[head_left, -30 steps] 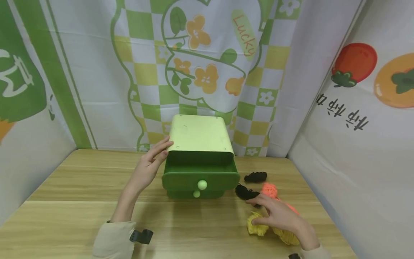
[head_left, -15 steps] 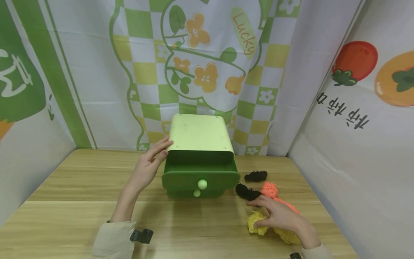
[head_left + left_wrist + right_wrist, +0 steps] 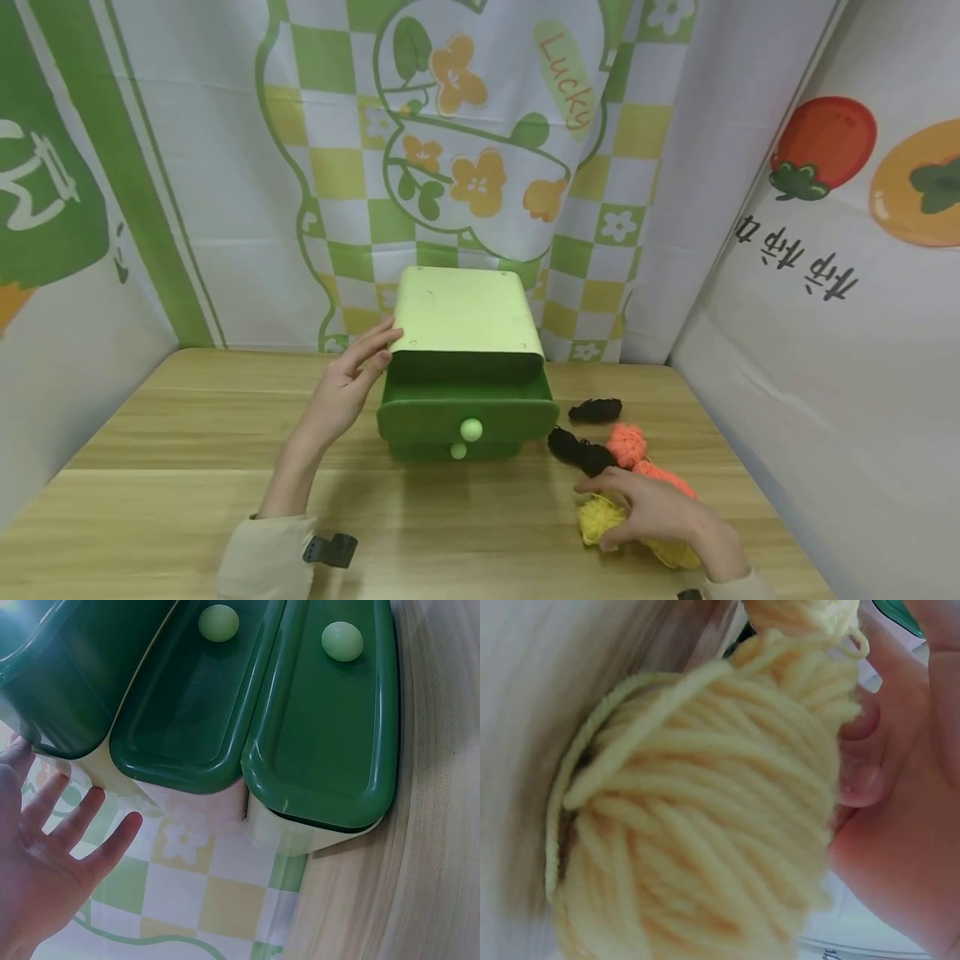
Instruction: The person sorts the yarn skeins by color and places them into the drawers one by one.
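A small drawer chest with a pale green top (image 3: 465, 310) stands on the table, its dark green upper drawer (image 3: 450, 414) pulled out and the round knobs facing front. My left hand (image 3: 347, 387) rests with extended fingers against the chest's left side; the left wrist view shows its fingers spread beside the drawers (image 3: 180, 697). Over the near yellow yarn ball (image 3: 598, 518), my right hand (image 3: 660, 507) arches with thumb and fingers spread apart. A second yellow yarn ball (image 3: 673, 552) lies partly under that hand. Yellow yarn (image 3: 690, 810) fills much of the right wrist view.
Black yarn bundles (image 3: 596, 410) and orange yarn (image 3: 627, 444) lie right of the chest, just beyond my right hand. The wooden table (image 3: 187, 467) ends at a patterned curtain (image 3: 345, 175) behind and at white cloth (image 3: 810, 358) on the right.
My right hand has come slightly nearer to me, off the black yarn and over the yellow ball, its thumb lower. More black yarn shows now. My left hand stays on the chest.
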`<state>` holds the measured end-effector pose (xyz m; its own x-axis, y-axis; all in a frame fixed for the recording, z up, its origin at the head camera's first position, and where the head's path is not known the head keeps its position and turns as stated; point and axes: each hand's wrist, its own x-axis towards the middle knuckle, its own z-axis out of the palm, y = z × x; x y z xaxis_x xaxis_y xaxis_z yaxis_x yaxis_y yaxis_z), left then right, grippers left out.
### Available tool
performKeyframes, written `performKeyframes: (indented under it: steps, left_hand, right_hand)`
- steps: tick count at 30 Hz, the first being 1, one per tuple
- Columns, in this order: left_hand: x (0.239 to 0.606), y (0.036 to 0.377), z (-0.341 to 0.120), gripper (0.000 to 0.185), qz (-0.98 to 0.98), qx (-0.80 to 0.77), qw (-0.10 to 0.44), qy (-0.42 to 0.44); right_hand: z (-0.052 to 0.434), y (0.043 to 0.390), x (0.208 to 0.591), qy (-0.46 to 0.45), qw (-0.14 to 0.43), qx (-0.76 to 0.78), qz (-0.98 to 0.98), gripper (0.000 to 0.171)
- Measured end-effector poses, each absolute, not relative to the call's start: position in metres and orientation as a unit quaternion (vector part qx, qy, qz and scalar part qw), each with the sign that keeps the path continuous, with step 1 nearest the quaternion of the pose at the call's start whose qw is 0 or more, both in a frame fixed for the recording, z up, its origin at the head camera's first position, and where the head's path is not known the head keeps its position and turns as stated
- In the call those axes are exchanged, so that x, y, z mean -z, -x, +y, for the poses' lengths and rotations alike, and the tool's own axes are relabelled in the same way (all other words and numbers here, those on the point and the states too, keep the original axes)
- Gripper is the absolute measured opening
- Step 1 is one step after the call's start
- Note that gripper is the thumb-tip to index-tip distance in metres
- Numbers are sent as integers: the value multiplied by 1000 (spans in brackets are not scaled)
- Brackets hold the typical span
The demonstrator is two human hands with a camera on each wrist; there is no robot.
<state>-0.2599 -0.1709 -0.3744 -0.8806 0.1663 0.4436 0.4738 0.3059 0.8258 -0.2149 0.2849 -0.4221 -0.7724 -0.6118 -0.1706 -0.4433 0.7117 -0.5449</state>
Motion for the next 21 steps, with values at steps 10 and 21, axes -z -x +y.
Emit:
performKeyframes:
  steps: [10,21]
  left_hand:
    - [375,260,-170,39,-790,561,140,203]
    - [375,260,-170,39,-791,560,140,203]
  right_hand:
    - [285,214,424,270,149,216,926,58]
    - [283,219,426,279,172,250,911,52]
